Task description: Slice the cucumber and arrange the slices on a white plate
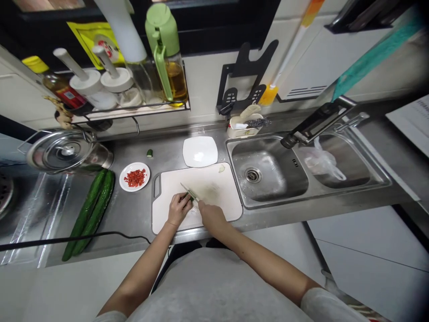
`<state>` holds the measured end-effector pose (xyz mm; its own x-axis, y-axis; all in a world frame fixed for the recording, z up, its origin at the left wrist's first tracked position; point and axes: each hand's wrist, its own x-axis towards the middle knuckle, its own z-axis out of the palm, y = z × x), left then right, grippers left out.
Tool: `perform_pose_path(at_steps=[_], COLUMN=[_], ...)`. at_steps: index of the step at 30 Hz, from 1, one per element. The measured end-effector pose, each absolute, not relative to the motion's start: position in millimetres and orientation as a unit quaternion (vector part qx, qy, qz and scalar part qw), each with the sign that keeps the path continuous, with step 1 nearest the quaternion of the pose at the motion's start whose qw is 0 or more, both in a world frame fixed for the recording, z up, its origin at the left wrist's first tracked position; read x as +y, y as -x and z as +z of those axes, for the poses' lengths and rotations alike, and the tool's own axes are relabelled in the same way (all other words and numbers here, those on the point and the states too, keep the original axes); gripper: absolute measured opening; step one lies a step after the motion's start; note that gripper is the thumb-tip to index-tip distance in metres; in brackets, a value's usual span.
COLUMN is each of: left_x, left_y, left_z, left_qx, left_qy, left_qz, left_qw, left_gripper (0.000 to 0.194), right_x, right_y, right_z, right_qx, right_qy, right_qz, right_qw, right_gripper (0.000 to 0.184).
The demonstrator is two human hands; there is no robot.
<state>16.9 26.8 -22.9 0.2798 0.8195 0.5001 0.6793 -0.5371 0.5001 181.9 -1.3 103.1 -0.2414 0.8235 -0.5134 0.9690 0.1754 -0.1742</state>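
Brushed steel made up the counter point(134, 210), where a white cutting board point(167, 185) lay flat. On it, the left hand point(179, 209) pinched a small green piece point(191, 198) at its bent fingertips, beside the blade of a knife point(189, 191) that the right hand point(212, 218) gripped. Two cucumbers point(96, 210) and a plate point(125, 186) of chopped red bits point(135, 178) lay leftward; a double sink point(290, 181) sat rightward.

Bimanual pose, viewed from my remote station.
I see the left arm point(145, 266) and right arm point(268, 263) slanting forward and inward; the left hand point(179, 209) has bent, bunched fingers, and the right hand point(212, 218), just beside it, is curled closed.
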Motion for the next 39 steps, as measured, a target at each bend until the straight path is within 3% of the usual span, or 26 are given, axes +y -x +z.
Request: perform_pose_path(at_steps=[39], left_x=[27.0], left_y=[-15.7], left_z=[-26.9], left_qx=[0.484], left_qy=[-0.784], left_qz=[0.364], left_qw=[0.135], left_gripper=[0.02], right_x=[4.2], right_y=[-183.0], right_z=[94.8], right_qx=[0.745], right_qy=[-0.588], right_qz=[-0.283], right_qw=[0.138], right_gripper=[0.028])
